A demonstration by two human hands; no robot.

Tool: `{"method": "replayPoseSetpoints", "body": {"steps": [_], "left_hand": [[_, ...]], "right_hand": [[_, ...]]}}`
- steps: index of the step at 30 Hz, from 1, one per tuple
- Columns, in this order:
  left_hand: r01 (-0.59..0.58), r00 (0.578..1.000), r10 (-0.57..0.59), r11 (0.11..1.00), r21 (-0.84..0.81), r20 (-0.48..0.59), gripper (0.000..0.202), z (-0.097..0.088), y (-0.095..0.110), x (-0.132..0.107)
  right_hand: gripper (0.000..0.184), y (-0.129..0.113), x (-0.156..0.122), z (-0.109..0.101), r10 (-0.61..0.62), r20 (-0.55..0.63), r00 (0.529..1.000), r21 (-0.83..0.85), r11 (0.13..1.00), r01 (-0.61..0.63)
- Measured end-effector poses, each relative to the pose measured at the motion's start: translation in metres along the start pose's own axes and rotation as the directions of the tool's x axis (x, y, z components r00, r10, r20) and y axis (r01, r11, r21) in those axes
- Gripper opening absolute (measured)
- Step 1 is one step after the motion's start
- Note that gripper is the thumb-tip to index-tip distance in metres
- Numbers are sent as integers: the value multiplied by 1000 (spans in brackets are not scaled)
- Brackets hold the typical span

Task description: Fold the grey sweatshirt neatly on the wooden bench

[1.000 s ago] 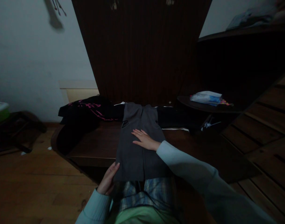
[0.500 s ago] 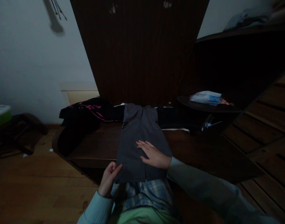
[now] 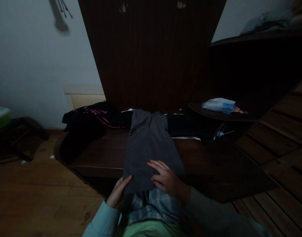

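A dark grey garment (image 3: 143, 148) with a seam down its middle and a black mark near its left edge lies lengthwise over the bench, its near end hanging over my lap. I cannot make out its exact kind. At its near left corner, my left hand (image 3: 118, 191) pinches the cloth, thumb on top and fingers underneath. My right hand (image 3: 167, 179) rests on the near right part of the cloth, palm down, fingers stretched and slightly apart. That hand covers part of the near edge. Below are plaid trousers (image 3: 163, 202) on my legs.
Black clothing with pink marks (image 3: 96, 115) lies at the back left of the dark wooden bench (image 3: 101, 154). A plastic packet (image 3: 219, 105) sits on a small shelf at right. A low dark stool (image 3: 19, 131) bears a green-rimmed container (image 3: 1, 117) at far left.
My right hand has slid down the cloth toward the near edge. My left hand has shifted slightly right, its fingers now under the corner. The near right edge has drawn up under the right hand.
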State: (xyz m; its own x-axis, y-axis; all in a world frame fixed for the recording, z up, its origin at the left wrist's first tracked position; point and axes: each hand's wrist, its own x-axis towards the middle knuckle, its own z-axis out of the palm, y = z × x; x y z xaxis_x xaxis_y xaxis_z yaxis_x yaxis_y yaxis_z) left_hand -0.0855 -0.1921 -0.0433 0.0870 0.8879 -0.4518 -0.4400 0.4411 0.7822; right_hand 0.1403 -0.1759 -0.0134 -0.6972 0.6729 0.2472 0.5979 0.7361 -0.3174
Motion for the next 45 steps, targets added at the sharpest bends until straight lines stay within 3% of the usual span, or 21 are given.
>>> {"method": "replayPoseSetpoints", "body": {"steps": [4,8,14,18,20,22,23,25,27,29,32,34,37,39,42,45], "left_hand": [[-13,1000,11,999,43,27,33,4,6,-3],[-42,998,37,995,89,51,37,-1,8,-3],[-39,988,-2,964,264,152,39,-27,-2,-20],[-64,966,-33,929,363,256,50,-47,-7,-27],[-144,966,30,889,436,257,49,-51,-5,-24],[-272,962,207,788,552,177,40,-48,0,-20],[-340,931,345,704,624,117,35,-46,3,-18],[-437,782,620,477,763,60,29,-36,13,-17],[-498,629,759,230,836,166,23,-20,26,-15],[-590,571,715,16,807,403,17,3,38,-9],[-713,520,504,-188,675,690,25,42,50,14],[-725,513,380,-287,626,769,39,63,51,33],[-676,568,270,-386,628,778,52,77,42,48],[-651,594,232,-424,630,770,58,75,34,41],[-645,590,220,-451,617,777,64,70,27,14],[-636,606,217,-446,630,765,50,72,32,-4]], "right_hand": [[15,-6,1,0,4,-21,1000,-1,1000,-4],[14,-5,-3,-14,-9,-31,999,63,998,11],[19,29,-10,-49,203,-179,963,22,979,-203],[35,41,-5,-56,211,-128,969,18,977,-211],[46,39,0,-50,197,-71,978,25,980,-196],[52,36,6,-41,200,-5,980,22,980,-200],[54,35,9,-36,209,23,978,14,978,-209],[54,33,12,-28,230,51,972,-12,973,-229],[53,32,12,-25,236,54,970,-41,971,-234],[53,32,12,-25,233,57,971,-65,971,-230],[53,33,12,-26,232,55,971,-84,970,-227],[52,34,12,-26,229,49,972,-93,970,-224],[54,32,7,-22,213,53,976,-109,972,-206],[58,26,0,-19,192,49,980,-117,976,-185],[60,10,-14,-18,149,7,989,-120,982,-147],[52,-5,-18,-29,124,-20,992,-82,989,-125]]}}
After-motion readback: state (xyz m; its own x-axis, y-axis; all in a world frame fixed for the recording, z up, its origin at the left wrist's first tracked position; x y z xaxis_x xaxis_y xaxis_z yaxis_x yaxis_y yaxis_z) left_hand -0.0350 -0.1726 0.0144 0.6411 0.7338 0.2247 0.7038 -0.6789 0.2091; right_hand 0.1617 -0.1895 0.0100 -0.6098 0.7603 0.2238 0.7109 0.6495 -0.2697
